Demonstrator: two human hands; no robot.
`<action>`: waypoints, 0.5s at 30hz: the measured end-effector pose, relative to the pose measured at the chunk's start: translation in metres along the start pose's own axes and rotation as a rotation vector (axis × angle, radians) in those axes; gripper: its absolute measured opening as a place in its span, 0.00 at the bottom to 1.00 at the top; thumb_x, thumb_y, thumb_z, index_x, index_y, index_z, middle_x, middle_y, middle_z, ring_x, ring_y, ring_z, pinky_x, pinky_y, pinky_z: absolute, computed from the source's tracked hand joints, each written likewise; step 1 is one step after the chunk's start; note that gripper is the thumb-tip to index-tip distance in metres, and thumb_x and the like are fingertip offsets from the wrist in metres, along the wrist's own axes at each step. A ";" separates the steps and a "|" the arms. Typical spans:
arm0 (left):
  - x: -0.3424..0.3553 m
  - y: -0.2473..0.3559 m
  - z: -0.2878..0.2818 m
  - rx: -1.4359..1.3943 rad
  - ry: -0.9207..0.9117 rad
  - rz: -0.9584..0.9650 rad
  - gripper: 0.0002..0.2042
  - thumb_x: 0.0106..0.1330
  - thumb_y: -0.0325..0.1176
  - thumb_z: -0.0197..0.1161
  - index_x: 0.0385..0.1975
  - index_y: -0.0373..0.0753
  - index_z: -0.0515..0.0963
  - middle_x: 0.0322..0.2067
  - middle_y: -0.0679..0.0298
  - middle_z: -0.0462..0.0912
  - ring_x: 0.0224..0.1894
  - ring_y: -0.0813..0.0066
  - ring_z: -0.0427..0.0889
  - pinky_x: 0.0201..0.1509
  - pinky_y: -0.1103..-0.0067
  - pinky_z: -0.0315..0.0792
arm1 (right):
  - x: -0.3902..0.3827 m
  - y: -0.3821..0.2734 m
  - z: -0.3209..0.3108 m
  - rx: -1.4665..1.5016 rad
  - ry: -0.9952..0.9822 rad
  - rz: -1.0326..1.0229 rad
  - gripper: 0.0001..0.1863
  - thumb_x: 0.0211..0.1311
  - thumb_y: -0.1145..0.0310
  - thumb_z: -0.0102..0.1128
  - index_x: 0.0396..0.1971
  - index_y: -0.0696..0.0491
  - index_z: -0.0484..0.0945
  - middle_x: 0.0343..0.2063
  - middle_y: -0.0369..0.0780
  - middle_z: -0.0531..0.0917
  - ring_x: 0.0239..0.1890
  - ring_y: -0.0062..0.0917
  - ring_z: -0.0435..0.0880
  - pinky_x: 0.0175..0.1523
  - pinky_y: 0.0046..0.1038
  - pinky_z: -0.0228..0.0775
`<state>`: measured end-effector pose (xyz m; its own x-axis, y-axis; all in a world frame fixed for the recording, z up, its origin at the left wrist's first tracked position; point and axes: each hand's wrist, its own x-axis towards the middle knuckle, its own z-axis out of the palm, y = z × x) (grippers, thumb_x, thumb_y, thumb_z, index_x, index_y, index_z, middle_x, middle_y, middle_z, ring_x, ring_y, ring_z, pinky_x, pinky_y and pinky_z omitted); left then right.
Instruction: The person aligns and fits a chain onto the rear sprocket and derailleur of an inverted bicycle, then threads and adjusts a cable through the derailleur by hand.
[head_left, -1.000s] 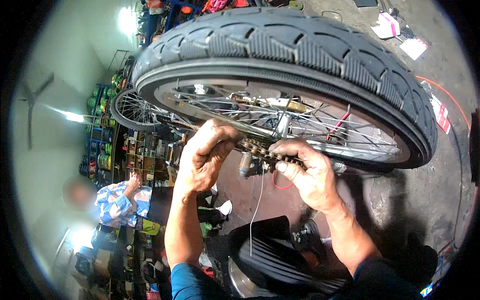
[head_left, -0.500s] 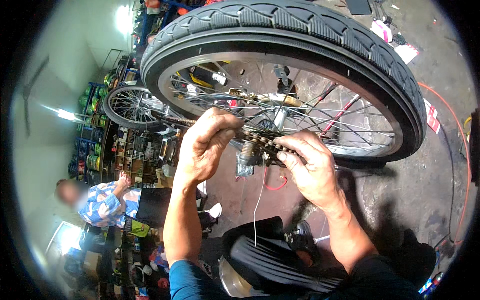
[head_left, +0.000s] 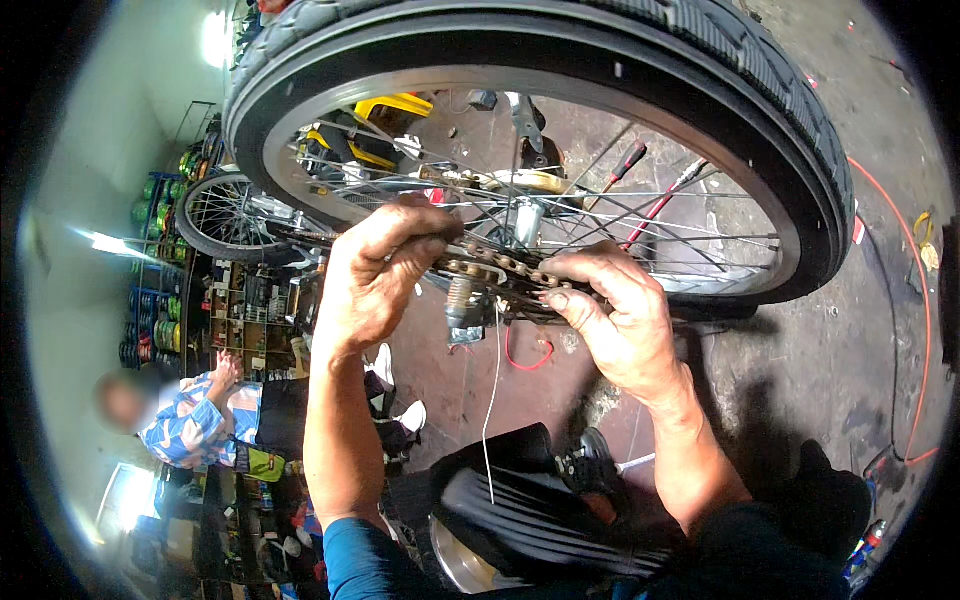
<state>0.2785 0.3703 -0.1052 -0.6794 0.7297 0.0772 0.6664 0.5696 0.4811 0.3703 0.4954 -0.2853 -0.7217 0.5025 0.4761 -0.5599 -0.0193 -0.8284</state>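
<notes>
My left grip (head_left: 376, 272) and right grip (head_left: 618, 312) both pinch chain (head_left: 514, 264); tyre (head_left: 500, 14) on rim (head_left: 500, 78), chain not yet let go.

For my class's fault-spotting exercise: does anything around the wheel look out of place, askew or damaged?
A thin white cable dangles near the wheel, its lower end apparently free, so it looks disconnected. The chain at the right hand is brownish, perhaps rusty or dirty.
</notes>
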 end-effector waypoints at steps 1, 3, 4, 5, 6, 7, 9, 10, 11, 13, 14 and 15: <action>0.000 -0.002 -0.002 0.055 0.011 0.067 0.09 0.55 0.19 0.59 0.36 0.34 0.78 0.33 0.62 0.79 0.37 0.76 0.77 0.43 0.80 0.71 | -0.001 0.000 0.000 -0.001 0.000 0.005 0.12 0.51 0.71 0.63 0.37 0.54 0.79 0.34 0.42 0.81 0.35 0.34 0.81 0.40 0.29 0.72; 0.001 0.002 -0.004 0.107 0.004 0.070 0.08 0.55 0.19 0.59 0.35 0.33 0.78 0.32 0.62 0.79 0.36 0.76 0.77 0.42 0.80 0.71 | -0.002 0.000 0.002 0.046 0.020 0.044 0.11 0.52 0.71 0.63 0.37 0.54 0.79 0.34 0.42 0.81 0.35 0.34 0.81 0.40 0.30 0.72; 0.001 0.003 -0.004 0.162 0.002 0.077 0.08 0.55 0.19 0.59 0.35 0.33 0.78 0.32 0.62 0.79 0.36 0.76 0.77 0.42 0.81 0.71 | -0.003 -0.001 0.004 0.046 0.020 0.049 0.11 0.52 0.71 0.63 0.37 0.54 0.79 0.34 0.42 0.81 0.35 0.34 0.81 0.40 0.30 0.72; 0.001 0.000 -0.002 0.121 0.027 0.093 0.08 0.55 0.19 0.59 0.34 0.33 0.78 0.31 0.63 0.79 0.35 0.77 0.77 0.41 0.81 0.71 | -0.004 -0.003 0.005 -0.002 0.050 0.040 0.11 0.52 0.70 0.63 0.36 0.54 0.79 0.33 0.42 0.81 0.35 0.34 0.81 0.39 0.30 0.72; 0.002 0.001 -0.001 0.120 0.024 0.092 0.08 0.55 0.19 0.59 0.34 0.33 0.78 0.31 0.63 0.79 0.35 0.77 0.77 0.41 0.81 0.71 | -0.004 -0.004 0.005 -0.051 0.081 0.029 0.10 0.52 0.70 0.63 0.36 0.54 0.79 0.33 0.42 0.81 0.35 0.35 0.81 0.39 0.30 0.72; 0.003 0.004 -0.001 0.145 0.033 0.094 0.08 0.55 0.18 0.58 0.35 0.33 0.77 0.31 0.63 0.79 0.34 0.77 0.77 0.40 0.81 0.71 | -0.005 -0.003 0.005 -0.058 0.099 0.017 0.10 0.52 0.68 0.63 0.35 0.54 0.79 0.31 0.42 0.81 0.34 0.35 0.81 0.38 0.30 0.72; 0.004 0.007 -0.001 0.170 0.041 0.095 0.08 0.55 0.18 0.58 0.35 0.33 0.77 0.30 0.63 0.79 0.34 0.77 0.77 0.40 0.82 0.71 | -0.010 0.002 0.004 -0.073 0.081 0.016 0.10 0.52 0.68 0.63 0.34 0.54 0.79 0.30 0.42 0.81 0.34 0.35 0.81 0.38 0.31 0.72; 0.004 0.008 -0.003 0.178 0.031 0.108 0.09 0.54 0.17 0.58 0.34 0.33 0.78 0.30 0.63 0.79 0.34 0.77 0.77 0.40 0.82 0.71 | -0.012 0.006 0.004 -0.089 0.063 0.014 0.10 0.52 0.68 0.63 0.34 0.54 0.79 0.30 0.42 0.81 0.33 0.35 0.81 0.37 0.31 0.72; 0.003 0.009 -0.004 0.186 0.021 0.121 0.09 0.54 0.17 0.58 0.34 0.33 0.78 0.30 0.63 0.79 0.33 0.77 0.77 0.40 0.82 0.71 | -0.014 0.010 0.005 -0.002 0.077 -0.016 0.10 0.53 0.67 0.62 0.34 0.55 0.78 0.30 0.43 0.80 0.32 0.35 0.80 0.35 0.31 0.71; 0.001 0.011 0.000 0.172 0.030 0.093 0.09 0.54 0.17 0.58 0.34 0.33 0.78 0.30 0.63 0.79 0.33 0.77 0.77 0.39 0.82 0.71 | -0.017 0.018 0.007 0.019 0.115 -0.049 0.10 0.54 0.67 0.62 0.34 0.56 0.78 0.30 0.43 0.80 0.32 0.36 0.80 0.35 0.31 0.71; 0.001 0.011 0.001 0.156 0.038 0.067 0.09 0.54 0.16 0.58 0.34 0.33 0.78 0.30 0.63 0.79 0.33 0.76 0.77 0.39 0.82 0.71 | -0.018 0.020 0.008 0.038 0.153 -0.083 0.10 0.55 0.67 0.61 0.34 0.56 0.77 0.30 0.44 0.79 0.31 0.36 0.80 0.35 0.31 0.71; 0.001 0.011 0.000 0.158 0.038 0.065 0.09 0.54 0.16 0.58 0.34 0.33 0.78 0.30 0.63 0.79 0.33 0.76 0.77 0.39 0.82 0.71 | -0.019 0.020 0.010 0.041 0.152 -0.081 0.10 0.55 0.67 0.61 0.34 0.56 0.77 0.30 0.44 0.79 0.31 0.36 0.80 0.35 0.31 0.71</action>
<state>0.2852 0.3771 -0.1004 -0.6427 0.7535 0.1383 0.7472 0.5766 0.3306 0.3691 0.4770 -0.3082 -0.6052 0.6286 0.4884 -0.6323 -0.0068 -0.7747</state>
